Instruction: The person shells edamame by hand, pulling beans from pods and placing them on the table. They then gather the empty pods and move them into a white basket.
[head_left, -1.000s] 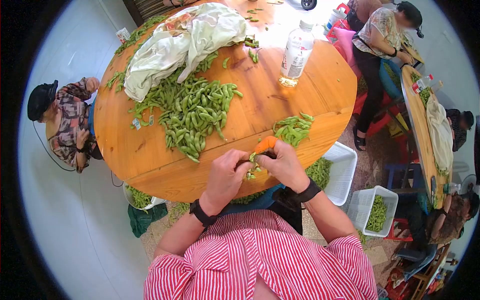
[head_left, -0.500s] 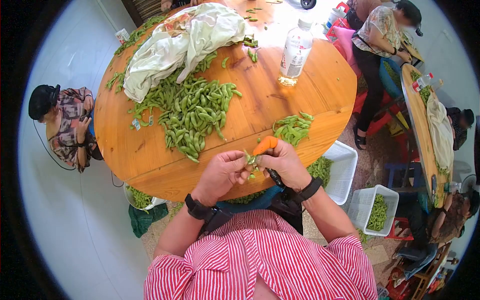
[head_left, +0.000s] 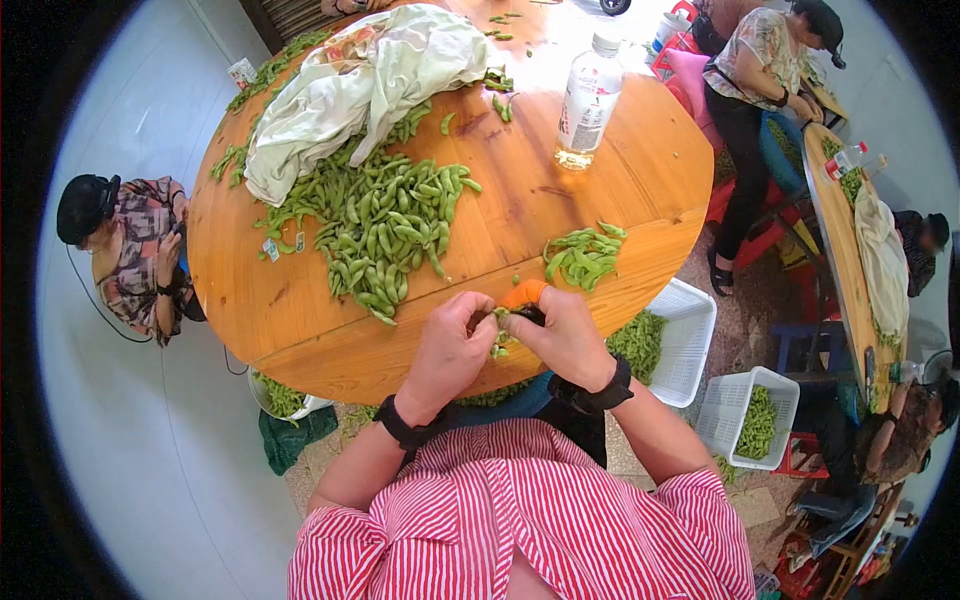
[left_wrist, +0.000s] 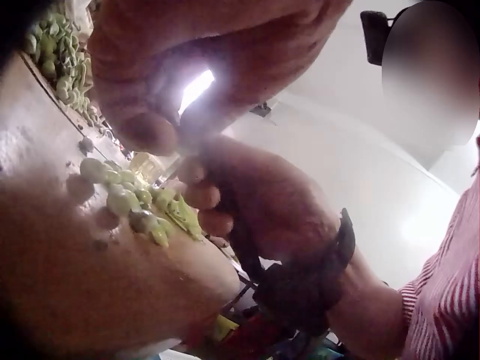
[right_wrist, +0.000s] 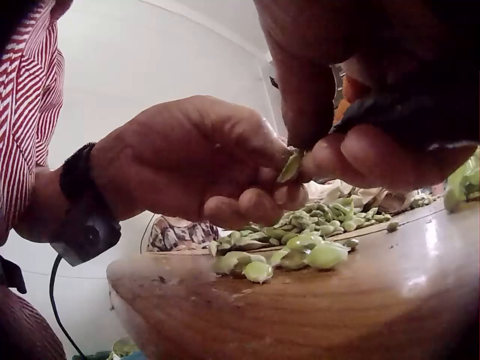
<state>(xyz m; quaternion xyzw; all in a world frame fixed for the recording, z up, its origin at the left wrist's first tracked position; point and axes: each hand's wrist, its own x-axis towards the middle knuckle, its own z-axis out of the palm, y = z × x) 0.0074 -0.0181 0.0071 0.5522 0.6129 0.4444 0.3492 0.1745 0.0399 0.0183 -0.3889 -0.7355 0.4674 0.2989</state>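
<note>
Both my hands meet at the near edge of the round wooden table (head_left: 300,300). My left hand (head_left: 455,345) and right hand (head_left: 560,335) pinch one green bean pod (right_wrist: 291,165) between their fingertips. The right hand also grips an orange-handled tool (head_left: 522,293) with a dark part under the fingers. A small heap of shelled green beans (right_wrist: 289,255) lies on the table edge just below the hands, and shows again as shelled beans (left_wrist: 124,199) in the left wrist view. A big pile of pods (head_left: 385,230) lies farther in, and a smaller pile (head_left: 582,255) sits to the right.
A crumpled pale cloth (head_left: 350,80) and a plastic bottle (head_left: 588,100) stand farther back on the table. White baskets (head_left: 690,345) (head_left: 750,420) with pods sit on the floor to the right. Other people sit at the left (head_left: 125,250) and at the far right (head_left: 760,70).
My left hand turned back palm-down and closed in against the right hand, so the pod is now hidden between the fingers. The orange handle sits lower, partly covered.
</note>
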